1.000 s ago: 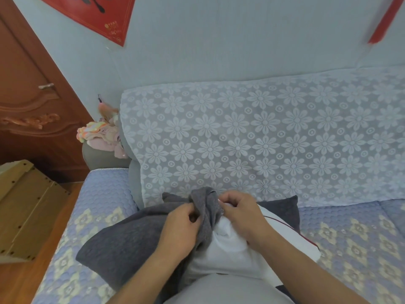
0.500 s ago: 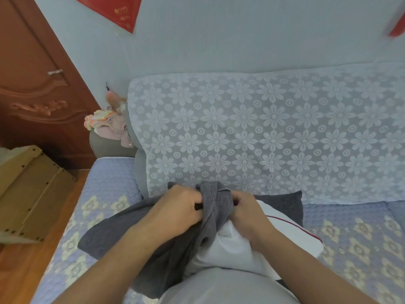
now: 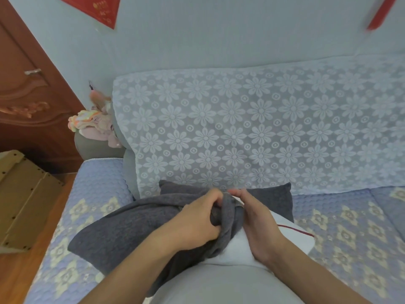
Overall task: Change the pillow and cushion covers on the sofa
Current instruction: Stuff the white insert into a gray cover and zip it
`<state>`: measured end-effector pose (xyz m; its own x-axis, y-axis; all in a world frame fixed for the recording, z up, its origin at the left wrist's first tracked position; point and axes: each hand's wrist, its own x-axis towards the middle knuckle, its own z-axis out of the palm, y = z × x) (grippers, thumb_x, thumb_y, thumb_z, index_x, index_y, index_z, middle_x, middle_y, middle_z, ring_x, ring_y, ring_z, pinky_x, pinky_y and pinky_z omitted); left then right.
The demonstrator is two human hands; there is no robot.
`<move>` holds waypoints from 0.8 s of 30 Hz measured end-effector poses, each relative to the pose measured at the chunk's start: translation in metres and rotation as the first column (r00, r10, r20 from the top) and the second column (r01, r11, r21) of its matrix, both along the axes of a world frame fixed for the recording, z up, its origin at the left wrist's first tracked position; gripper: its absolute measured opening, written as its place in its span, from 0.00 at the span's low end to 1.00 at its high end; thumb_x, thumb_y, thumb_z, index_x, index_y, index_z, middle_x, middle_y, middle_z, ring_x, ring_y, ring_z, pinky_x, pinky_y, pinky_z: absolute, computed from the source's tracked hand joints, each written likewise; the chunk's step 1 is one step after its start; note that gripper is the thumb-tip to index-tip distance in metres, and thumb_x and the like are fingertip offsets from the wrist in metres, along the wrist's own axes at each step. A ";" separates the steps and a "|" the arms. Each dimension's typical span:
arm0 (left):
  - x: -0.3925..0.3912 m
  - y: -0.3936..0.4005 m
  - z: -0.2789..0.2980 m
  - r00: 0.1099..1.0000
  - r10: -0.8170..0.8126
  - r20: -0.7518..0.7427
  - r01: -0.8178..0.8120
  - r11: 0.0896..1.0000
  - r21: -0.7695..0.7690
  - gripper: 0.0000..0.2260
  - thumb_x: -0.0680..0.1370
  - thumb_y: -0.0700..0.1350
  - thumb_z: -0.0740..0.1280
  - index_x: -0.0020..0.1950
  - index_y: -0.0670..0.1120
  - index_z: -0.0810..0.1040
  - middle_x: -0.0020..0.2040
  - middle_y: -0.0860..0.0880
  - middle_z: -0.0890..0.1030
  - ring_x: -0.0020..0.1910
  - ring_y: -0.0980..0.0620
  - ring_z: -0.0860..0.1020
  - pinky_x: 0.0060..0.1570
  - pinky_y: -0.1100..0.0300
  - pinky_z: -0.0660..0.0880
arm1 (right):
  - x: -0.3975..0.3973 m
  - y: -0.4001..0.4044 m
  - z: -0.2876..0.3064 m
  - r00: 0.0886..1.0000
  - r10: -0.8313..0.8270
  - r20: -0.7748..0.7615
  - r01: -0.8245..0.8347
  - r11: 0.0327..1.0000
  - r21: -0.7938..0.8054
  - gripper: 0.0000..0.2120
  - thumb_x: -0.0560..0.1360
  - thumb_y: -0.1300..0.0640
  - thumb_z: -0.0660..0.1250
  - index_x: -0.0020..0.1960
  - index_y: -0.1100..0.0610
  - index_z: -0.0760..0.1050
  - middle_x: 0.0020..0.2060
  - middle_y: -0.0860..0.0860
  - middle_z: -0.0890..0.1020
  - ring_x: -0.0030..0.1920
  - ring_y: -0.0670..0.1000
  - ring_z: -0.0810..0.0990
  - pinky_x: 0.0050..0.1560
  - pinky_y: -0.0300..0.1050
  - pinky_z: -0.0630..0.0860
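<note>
Here, one grey cover [image 3: 122, 227] and one white pillow insert [image 3: 291, 240] lie on the sofa seat [image 3: 100, 185], directly in front of the person. One further dark grey cushion [image 3: 274, 197] stands behind them, leaning against the backrest. The cover's long axis runs from lower left to upper right; its loose, flat end points to the left front edge of the seat and its bunched mouth sits at the middle, over the insert. The insert points the other way, its corner with a thin red line reaching right.

Two hands, both at the bunched mouth. The left hand [image 3: 197, 222] has its fingers curled tight round a gathered fold of the cover. The right hand [image 3: 256, 218] lies over the insert just beside that fold, fingers bent down against cover and insert; whether it pinches the cloth or only presses on it, I cannot tell, since the fingertips are hidden in the fold.

Outward: one white lace throw [image 3: 252, 128] with a daisy pattern drapes the backrest. One heap of pink and yellow cloth [image 3: 92, 126] sits on the left armrest. One brown wooden door [image 3: 28, 102] at far left, one cardboard box [image 3: 24, 200] on the floor below it.
</note>
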<state>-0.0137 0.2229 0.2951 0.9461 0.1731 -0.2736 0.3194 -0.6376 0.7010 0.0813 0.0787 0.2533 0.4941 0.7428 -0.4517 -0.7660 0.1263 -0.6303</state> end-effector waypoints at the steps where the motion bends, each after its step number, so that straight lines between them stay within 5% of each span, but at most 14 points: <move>1: 0.002 -0.003 -0.002 0.999 -0.028 0.021 0.026 0.996 0.087 0.15 0.75 0.49 0.70 0.54 0.62 0.67 0.51 0.59 0.73 0.51 0.58 0.74 0.56 0.55 0.72 | 0.000 0.000 0.001 1.000 -0.015 -0.009 0.015 1.000 -0.006 0.21 0.80 0.43 0.64 0.62 0.60 0.76 0.61 0.67 0.79 0.64 0.66 0.77 0.69 0.64 0.69; 4: 0.000 -0.012 -0.007 0.991 -0.066 0.121 0.017 0.929 0.370 0.20 0.77 0.50 0.68 0.67 0.62 0.69 0.59 0.56 0.67 0.59 0.52 0.69 0.62 0.52 0.68 | 0.002 0.001 0.002 0.998 -0.044 -0.038 0.045 0.999 0.028 0.20 0.79 0.50 0.68 0.65 0.62 0.74 0.62 0.68 0.76 0.64 0.67 0.76 0.69 0.63 0.70; 8: -0.011 -0.015 -0.022 0.987 -0.005 0.160 -0.067 0.895 0.442 0.22 0.77 0.55 0.69 0.70 0.66 0.69 0.52 0.54 0.63 0.53 0.52 0.64 0.54 0.56 0.67 | 0.001 0.001 0.002 0.998 -0.060 0.005 0.060 0.998 0.031 0.19 0.75 0.63 0.67 0.65 0.61 0.74 0.55 0.62 0.81 0.54 0.60 0.82 0.58 0.56 0.77; 12: -0.013 -0.013 -0.032 0.964 0.044 0.262 -0.119 0.953 0.278 0.22 0.75 0.49 0.71 0.68 0.63 0.74 0.49 0.56 0.71 0.50 0.53 0.72 0.54 0.55 0.73 | 0.002 0.001 0.000 0.997 -0.077 -0.009 0.077 0.997 0.004 0.20 0.77 0.66 0.64 0.68 0.63 0.72 0.61 0.67 0.79 0.57 0.63 0.80 0.63 0.59 0.74; 16: -0.018 -0.020 -0.030 0.900 0.337 0.277 -0.332 0.941 -0.068 0.18 0.73 0.46 0.76 0.54 0.60 0.71 0.44 0.58 0.80 0.45 0.60 0.77 0.45 0.66 0.72 | -0.002 0.003 0.003 0.986 -0.097 0.134 0.106 0.992 -0.063 0.16 0.77 0.70 0.65 0.63 0.63 0.75 0.57 0.64 0.82 0.52 0.60 0.83 0.53 0.53 0.81; 18: -0.019 -0.022 -0.029 0.875 0.391 0.286 -0.380 0.920 -0.097 0.16 0.72 0.45 0.76 0.47 0.55 0.70 0.38 0.55 0.79 0.36 0.56 0.74 0.37 0.60 0.71 | -0.006 0.002 0.011 0.883 -0.028 0.469 0.160 0.957 -0.243 0.12 0.76 0.66 0.70 0.58 0.57 0.77 0.55 0.57 0.83 0.49 0.52 0.85 0.48 0.41 0.80; 20: -0.021 -0.021 -0.025 0.866 0.391 0.312 -0.397 0.917 -0.046 0.14 0.72 0.44 0.76 0.45 0.55 0.71 0.37 0.56 0.78 0.37 0.57 0.73 0.38 0.60 0.70 | -0.007 -0.005 0.016 0.654 0.134 0.744 0.318 0.844 -0.432 0.09 0.73 0.58 0.75 0.50 0.51 0.77 0.48 0.49 0.82 0.45 0.45 0.82 0.45 0.32 0.75; 22: -0.021 -0.018 -0.019 0.879 0.318 0.355 -0.369 0.926 0.085 0.12 0.72 0.42 0.74 0.46 0.55 0.74 0.40 0.58 0.77 0.43 0.58 0.73 0.43 0.60 0.69 | -0.008 -0.014 0.021 0.517 0.290 0.805 0.384 0.762 -0.521 0.09 0.71 0.52 0.77 0.41 0.49 0.76 0.38 0.44 0.79 0.37 0.41 0.76 0.39 0.33 0.69; 24: -0.018 -0.016 -0.013 0.911 0.194 0.363 -0.286 0.933 0.218 0.10 0.71 0.40 0.72 0.46 0.53 0.76 0.41 0.58 0.77 0.43 0.56 0.73 0.45 0.58 0.69 | -0.009 -0.018 0.021 0.565 0.375 0.734 0.296 0.739 -0.605 0.10 0.72 0.49 0.75 0.37 0.50 0.76 0.28 0.42 0.76 0.30 0.40 0.72 0.34 0.35 0.66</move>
<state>-0.0319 0.2074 0.2826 0.8938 0.4281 0.1336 0.2654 -0.7451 0.6118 0.0721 0.0606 0.2740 0.8470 0.4815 -0.2253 0.0894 -0.5469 -0.8324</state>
